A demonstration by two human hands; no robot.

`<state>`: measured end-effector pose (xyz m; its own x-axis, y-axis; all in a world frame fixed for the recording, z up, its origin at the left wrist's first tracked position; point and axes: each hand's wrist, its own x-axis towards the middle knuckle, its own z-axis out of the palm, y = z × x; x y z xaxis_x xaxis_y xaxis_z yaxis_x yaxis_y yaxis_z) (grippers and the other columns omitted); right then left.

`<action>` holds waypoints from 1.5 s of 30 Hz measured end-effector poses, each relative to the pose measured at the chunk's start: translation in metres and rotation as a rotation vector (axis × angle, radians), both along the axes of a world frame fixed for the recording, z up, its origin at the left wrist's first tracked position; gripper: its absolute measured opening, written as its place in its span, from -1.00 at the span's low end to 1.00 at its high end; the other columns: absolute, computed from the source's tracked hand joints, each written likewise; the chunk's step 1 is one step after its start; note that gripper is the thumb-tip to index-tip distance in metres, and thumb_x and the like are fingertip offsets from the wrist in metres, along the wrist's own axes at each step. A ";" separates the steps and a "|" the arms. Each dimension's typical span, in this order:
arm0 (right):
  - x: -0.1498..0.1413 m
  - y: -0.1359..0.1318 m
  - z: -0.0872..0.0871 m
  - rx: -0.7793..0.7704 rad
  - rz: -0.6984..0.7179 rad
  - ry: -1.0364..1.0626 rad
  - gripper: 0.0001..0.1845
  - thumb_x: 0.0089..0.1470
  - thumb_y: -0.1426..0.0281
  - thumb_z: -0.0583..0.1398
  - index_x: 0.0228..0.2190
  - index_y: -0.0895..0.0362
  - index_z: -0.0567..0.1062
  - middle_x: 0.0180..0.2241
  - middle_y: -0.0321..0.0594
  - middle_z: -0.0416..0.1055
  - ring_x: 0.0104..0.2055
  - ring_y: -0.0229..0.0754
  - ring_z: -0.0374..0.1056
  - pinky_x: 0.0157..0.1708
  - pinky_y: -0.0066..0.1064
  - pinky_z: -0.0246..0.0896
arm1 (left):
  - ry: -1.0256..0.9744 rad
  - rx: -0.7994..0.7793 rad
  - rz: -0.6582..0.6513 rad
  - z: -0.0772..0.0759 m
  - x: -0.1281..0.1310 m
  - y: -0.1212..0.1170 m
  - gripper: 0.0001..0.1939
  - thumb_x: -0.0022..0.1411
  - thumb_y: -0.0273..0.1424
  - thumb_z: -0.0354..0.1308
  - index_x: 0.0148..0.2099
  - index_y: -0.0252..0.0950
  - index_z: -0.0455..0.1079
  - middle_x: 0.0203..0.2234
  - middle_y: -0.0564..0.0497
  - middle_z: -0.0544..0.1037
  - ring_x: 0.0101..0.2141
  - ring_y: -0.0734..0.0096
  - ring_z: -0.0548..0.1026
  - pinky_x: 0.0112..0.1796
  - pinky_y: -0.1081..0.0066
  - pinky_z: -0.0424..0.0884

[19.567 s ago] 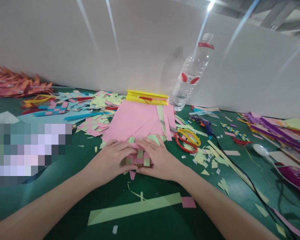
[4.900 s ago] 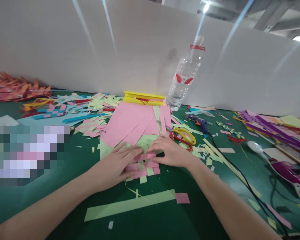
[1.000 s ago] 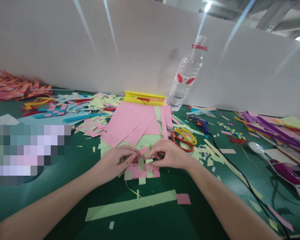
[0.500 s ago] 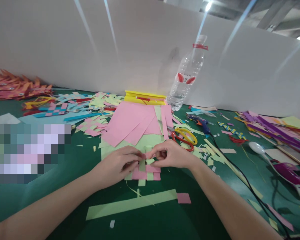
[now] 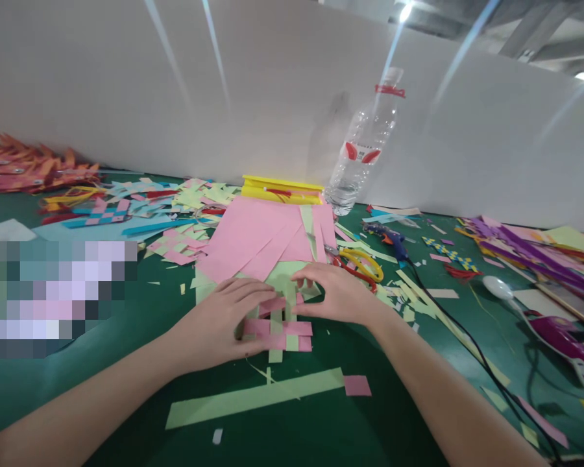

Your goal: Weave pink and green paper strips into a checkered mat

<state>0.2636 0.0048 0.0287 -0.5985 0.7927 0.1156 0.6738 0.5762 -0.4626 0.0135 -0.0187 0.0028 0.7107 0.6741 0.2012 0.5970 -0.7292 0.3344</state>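
Pink and pale green paper strips cross over and under in a small woven paper piece [image 5: 277, 331] on the table before me. My left hand [image 5: 228, 324] rests on its left side, thumb and fingers apart, covering part of the weave. A pink strip [image 5: 273, 305] runs across near those fingertips. My right hand [image 5: 335, 295] is at the upper right of the weave, its thumb and curled fingers apart around the strip's right end; whether they touch it I cannot tell. Below lies a loose pale green strip [image 5: 257, 397], with a pink paper square [image 5: 357, 385] at its right end.
Pink paper sheets [image 5: 257, 233] lie behind my hands. Scissors [image 5: 363, 264] with red and yellow handles, a glue gun [image 5: 394, 243] with a black cord, and a tilted water bottle [image 5: 360, 155] stand to the right. A purple tool [image 5: 564, 337] is at far right; scraps surround everything.
The fingers of both hands have come apart from their pinch at the weave's upper part. More of the pink strip shows between the hands.
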 end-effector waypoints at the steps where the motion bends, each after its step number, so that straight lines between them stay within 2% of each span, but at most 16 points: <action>1: 0.001 0.000 0.002 -0.035 0.019 -0.018 -0.43 -0.12 0.03 0.30 -0.14 0.11 0.42 -0.19 -0.17 0.42 -0.19 -0.14 0.33 -0.21 -0.33 0.20 | 0.016 0.005 -0.009 0.000 0.000 0.000 -0.36 0.18 0.02 0.09 0.21 -0.20 0.21 0.11 -0.09 0.39 0.11 0.09 0.29 0.10 0.09 0.18; 5: 0.002 -0.004 0.010 -0.135 0.061 -0.111 -0.23 -0.32 0.03 0.38 -0.10 0.14 0.35 -0.08 -0.09 0.33 -0.02 0.01 0.23 -0.08 -0.20 0.18 | 0.045 0.029 -0.053 -0.003 0.003 -0.002 -0.28 0.08 0.03 0.17 0.23 -0.13 0.18 0.14 -0.04 0.36 0.14 0.07 0.26 0.16 0.07 0.04; 11: -0.004 -0.011 0.013 -0.147 0.119 -0.164 -0.29 -0.30 0.09 0.39 -0.16 0.16 0.32 -0.16 -0.13 0.31 -0.09 -0.02 0.22 -0.11 -0.24 0.16 | 0.032 0.051 -0.039 -0.005 0.006 -0.003 -0.32 0.07 -0.01 0.20 0.18 -0.18 0.23 0.10 -0.06 0.40 0.11 0.07 0.30 0.15 0.08 0.05; 25: -0.008 -0.011 0.016 -0.202 0.166 -0.152 -0.49 -0.25 0.13 0.39 -0.32 0.12 0.35 -0.31 -0.25 0.36 -0.23 -0.13 0.25 -0.24 -0.37 0.08 | 0.013 0.063 -0.077 0.001 0.007 -0.004 -0.46 0.10 -0.08 0.21 0.08 -0.18 0.29 0.02 -0.06 0.45 0.05 0.11 0.35 0.12 0.12 0.10; 29: -0.006 -0.009 0.015 -0.229 0.136 -0.124 -0.50 -0.26 0.08 0.37 -0.37 0.11 0.36 -0.35 -0.28 0.38 -0.30 -0.19 0.24 -0.34 -0.41 0.07 | 0.002 0.092 -0.074 0.003 0.007 -0.005 -0.55 0.20 -0.07 0.11 0.05 -0.20 0.31 -0.01 -0.07 0.47 0.03 0.14 0.36 0.08 0.14 0.15; 32: -0.002 -0.008 0.014 -0.244 0.100 -0.130 -0.52 -0.22 0.03 0.33 -0.38 0.11 0.38 -0.40 -0.30 0.38 -0.34 -0.21 0.23 -0.41 -0.44 0.04 | -0.029 0.127 -0.030 0.005 0.005 -0.003 -0.64 0.28 -0.15 0.05 0.04 -0.21 0.32 -0.06 -0.06 0.49 -0.01 0.19 0.37 0.04 0.16 0.20; 35: 0.000 -0.006 0.013 -0.218 0.101 -0.174 -0.53 -0.18 0.00 0.30 -0.37 0.10 0.42 -0.43 -0.31 0.37 -0.37 -0.22 0.23 -0.43 -0.43 0.01 | -0.033 0.146 0.009 0.007 0.003 -0.002 -0.71 0.29 -0.22 0.05 -0.01 -0.22 0.36 -0.12 -0.04 0.51 -0.05 0.20 0.39 0.00 0.18 0.24; 37: 0.000 -0.006 0.012 -0.199 0.101 -0.196 -0.52 -0.18 -0.01 0.30 -0.36 0.10 0.43 -0.45 -0.30 0.36 -0.38 -0.21 0.23 -0.45 -0.43 -0.01 | -0.002 0.127 0.008 0.007 0.002 -0.001 -0.70 0.27 -0.19 0.07 -0.02 -0.20 0.39 -0.11 -0.03 0.51 -0.05 0.19 0.39 -0.01 0.19 0.26; 40: 0.000 -0.005 0.010 -0.176 0.113 -0.208 -0.51 -0.19 0.00 0.31 -0.36 0.11 0.44 -0.47 -0.31 0.35 -0.41 -0.22 0.23 -0.47 -0.42 -0.02 | 0.057 0.082 -0.024 0.003 0.001 0.000 -0.54 0.24 -0.05 0.06 0.08 -0.18 0.34 0.03 -0.04 0.46 0.06 0.16 0.34 0.10 0.13 0.16; 42: 0.000 -0.005 0.009 -0.173 0.116 -0.210 -0.51 -0.20 0.01 0.32 -0.35 0.12 0.44 -0.48 -0.33 0.35 -0.43 -0.24 0.23 -0.48 -0.43 -0.03 | 0.089 0.057 -0.062 -0.001 0.001 0.000 -0.42 0.24 0.03 0.01 0.19 -0.16 0.24 0.16 -0.03 0.36 0.16 0.15 0.26 0.20 0.09 -0.02; 45: 0.000 -0.004 0.008 -0.185 0.102 -0.197 -0.49 -0.22 0.02 0.34 -0.33 0.12 0.43 -0.49 -0.34 0.34 -0.44 -0.26 0.22 -0.50 -0.44 -0.04 | 0.132 0.032 -0.100 -0.005 0.001 0.000 -0.37 0.27 0.04 -0.06 0.28 -0.12 0.11 0.25 0.02 0.22 0.24 0.19 0.14 0.25 0.08 -0.23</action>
